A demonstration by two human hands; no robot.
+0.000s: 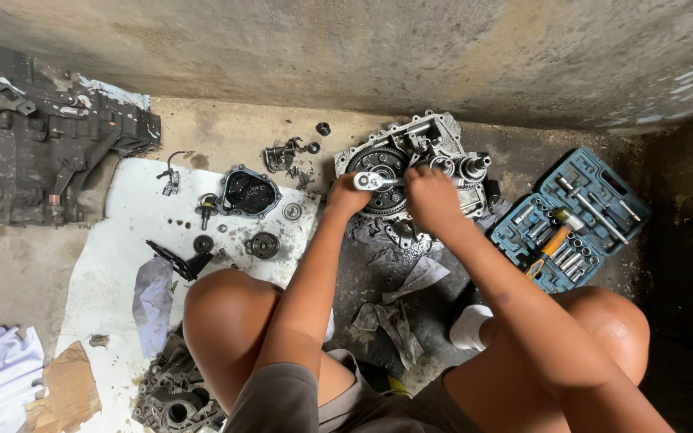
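A: Quick one — what's in hand?

B: A ratchet wrench (372, 181), chrome, lying across the top of the gearbox housing (419, 172) on the concrete floor (10, 265). The left hand (348, 195) is closed around the wrench on the housing's left edge; the right hand (431, 196) is pressed down on the housing's middle, fingers curled over the handle end, though I can't tell how tightly.

A: Risks?

B: My read — the wrench could slip off whatever fastener it sits on; the head is over the big gear (382, 172) and both palms look oily. A slip would likely drive knuckles into the gear teeth or the shafts at the housing's right side. Also the housing is not clamped, just resting on rags (399, 309), so a hard pull could rock it. Loose small parts lie left of the housing on the white sheet (110, 265) — a black cover (249, 192), small gears (264, 244) — easy to kick from that squat.

A: Pose?

B: Both forearms reach forward between the knees, converging on the housing; left wrist bent slightly inward, right arm straighter, wrist flexed down.

A: Anything else nearby?

B: Open blue socket set case (571, 216) just right of the housing; another large casing (42, 136) far to its left.
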